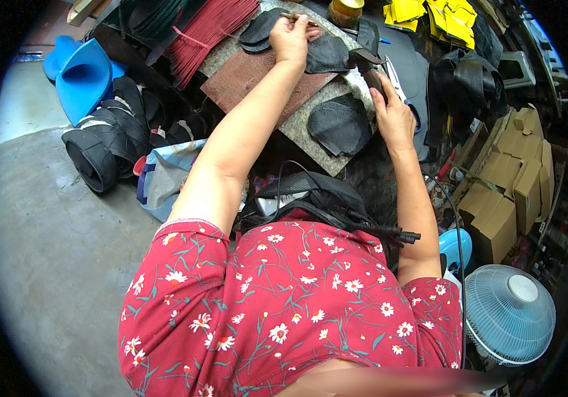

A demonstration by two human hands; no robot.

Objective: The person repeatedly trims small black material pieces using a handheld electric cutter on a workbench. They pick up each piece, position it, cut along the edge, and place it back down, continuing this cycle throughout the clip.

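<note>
My left hand point(290, 41) is closed at the far side of the worktop, pinching a thin, dull metal rod-like tool point(290, 15). Below those fingers lie black rounded leather pieces point(327, 54), with more black pieces point(261, 32) just to the left. My right hand point(395, 118) is wrapped round the dark handle of a hammer point(365, 58), its dark head beside the leather. Nearer me, a stack of black leather cutouts point(340, 126) rests on a speckled stone slab point(292, 130). A reddish-brown sheet point(238, 83) lies under my left forearm.
A bundle of red strips point(208, 33) sits at the far left, with blue shaped pieces point(85, 74) and black woven straps point(109, 135) beyond the worktop. Scissors point(396, 83) lie by my right hand. Yellow pieces point(452, 20), cardboard boxes point(495, 198) and a fan point(510, 314) are at the right.
</note>
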